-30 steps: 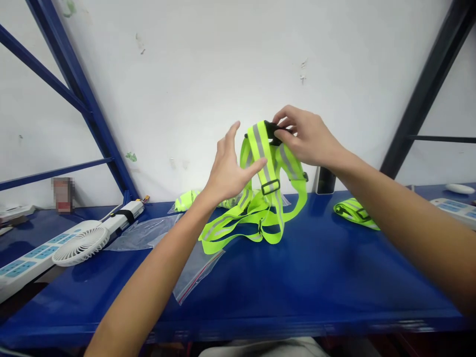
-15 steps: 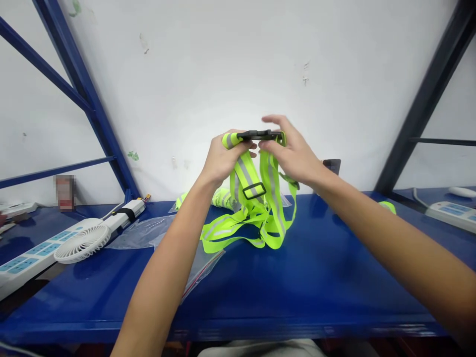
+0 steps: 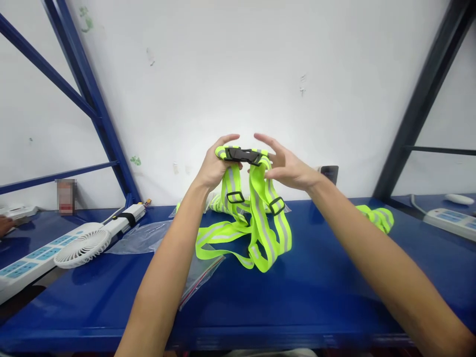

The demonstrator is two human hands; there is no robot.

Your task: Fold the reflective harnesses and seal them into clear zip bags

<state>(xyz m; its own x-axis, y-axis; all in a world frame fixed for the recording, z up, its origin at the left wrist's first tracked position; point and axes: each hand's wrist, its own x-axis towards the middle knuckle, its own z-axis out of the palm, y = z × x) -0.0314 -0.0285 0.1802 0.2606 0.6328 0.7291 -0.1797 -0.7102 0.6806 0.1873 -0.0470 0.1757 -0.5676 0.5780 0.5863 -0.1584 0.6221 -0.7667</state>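
A neon-yellow reflective strap vest [image 3: 263, 225] with grey stripes hangs in loops from between my hands, its lower loops resting on the table. At its top sits a black side-release buckle [image 3: 243, 155], its two halves joined. My left hand [image 3: 212, 163] grips the strap at the buckle's left end, index finger stretched above it. Beside the right end is my right hand [image 3: 288, 161], thumb and index finger spread apart; some of its fingers reach behind the strap. Two black slide adjusters show on the hanging straps, the left adjuster [image 3: 235, 197] and the right adjuster [image 3: 276, 206].
On the blue table [image 3: 297, 307] lie a clear zip bag [image 3: 201, 277], another plastic bag [image 3: 139, 238], a white fan [image 3: 84, 248] and a power strip [image 3: 40, 255]. More yellow straps [image 3: 381, 218] lie right. Another person's hand [image 3: 5, 224] shows at far left.
The buckle has come lower and turned its broad face towards me. My right hand has loosened from the buckle's right end, its fingers now spread. The yellow straps on the right show more.
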